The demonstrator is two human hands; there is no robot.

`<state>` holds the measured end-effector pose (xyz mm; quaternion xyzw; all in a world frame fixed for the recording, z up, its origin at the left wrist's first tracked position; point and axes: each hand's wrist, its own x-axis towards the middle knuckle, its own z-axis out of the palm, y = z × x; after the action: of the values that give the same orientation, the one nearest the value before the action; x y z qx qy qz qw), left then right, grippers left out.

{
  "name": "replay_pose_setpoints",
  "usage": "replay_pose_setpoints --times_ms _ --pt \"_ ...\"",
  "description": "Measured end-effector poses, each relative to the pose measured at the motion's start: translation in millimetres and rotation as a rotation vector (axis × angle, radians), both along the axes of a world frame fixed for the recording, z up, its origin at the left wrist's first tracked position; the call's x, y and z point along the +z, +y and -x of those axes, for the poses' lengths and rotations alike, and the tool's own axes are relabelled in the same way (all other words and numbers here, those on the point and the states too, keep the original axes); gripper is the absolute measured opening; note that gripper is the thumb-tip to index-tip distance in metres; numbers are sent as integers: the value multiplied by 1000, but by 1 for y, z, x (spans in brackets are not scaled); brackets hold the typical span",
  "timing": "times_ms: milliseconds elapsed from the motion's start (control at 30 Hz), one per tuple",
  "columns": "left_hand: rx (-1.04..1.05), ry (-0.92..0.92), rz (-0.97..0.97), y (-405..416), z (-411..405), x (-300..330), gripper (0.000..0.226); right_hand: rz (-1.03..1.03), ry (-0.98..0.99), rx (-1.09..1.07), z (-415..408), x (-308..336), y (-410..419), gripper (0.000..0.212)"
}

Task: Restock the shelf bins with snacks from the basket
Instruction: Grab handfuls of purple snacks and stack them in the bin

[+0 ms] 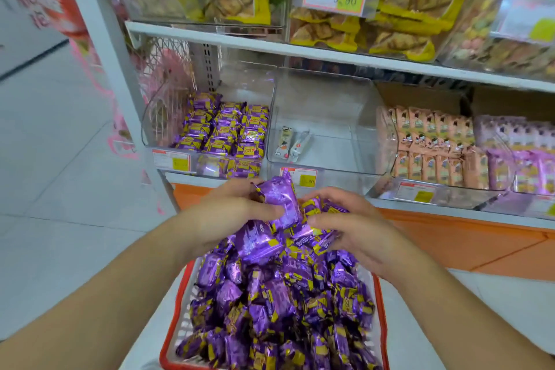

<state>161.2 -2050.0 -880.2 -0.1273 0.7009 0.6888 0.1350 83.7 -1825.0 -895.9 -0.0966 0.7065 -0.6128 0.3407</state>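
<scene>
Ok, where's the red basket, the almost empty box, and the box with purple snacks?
red basket (pixel 180 303), head view, its left rim.
almost empty box (pixel 339 105), head view, its clear back wall.
box with purple snacks (pixel 156 117), head view, its clear left wall.

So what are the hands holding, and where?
Both hands grip purple snack packets above the basket: left hand around the top packet's side, right hand on several.

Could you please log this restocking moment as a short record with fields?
left hand: holds purple snack packs above the basket
right hand: grips more purple packs
basket: red rim, heaped with purple packs
left bin: partly filled with matching purple packs
middle bin: nearly bare, two small pale packs
right bins: peach packs
</scene>
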Motion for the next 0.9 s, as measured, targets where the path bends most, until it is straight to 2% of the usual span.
replay_pose_setpoints --times_ms 133,200,267,333,367,433,533,600,733,800,900 --pt "200 163 -22 -31 7 38 22 112 101 -43 6 46 -28 40" --pt "353 243 48 -54 21 49 21 87 216 -124 15 67 -57 33" --pt "484 316 236 -80 40 51 22 -15 366 -165 30 82 -93 31" --pt "524 317 566 -105 61 47 21 -168 519 -139 47 90 -131 32" --pt "520 301 707 -115 70 44 21 -240 594 -117 56 90 -152 28" --pt "469 289 868 -130 87 38 26 -350 717 -34 73 85 -189 22" --pt "376 317 953 -145 107 22 36 -508 735 124 101 63 -234 15" --pt "308 269 1003 -155 119 5 34 -609 684 191 118 49 -252 17" --pt "129 127 1010 -171 130 -20 38 -784 671 345 132 32 -261 36" --pt "94 95 976 -178 132 -25 37 -844 711 372 133 28 -263 31" --pt "79 61 945 -182 132 -21 22 -816 745 344 138 28 -264 7"
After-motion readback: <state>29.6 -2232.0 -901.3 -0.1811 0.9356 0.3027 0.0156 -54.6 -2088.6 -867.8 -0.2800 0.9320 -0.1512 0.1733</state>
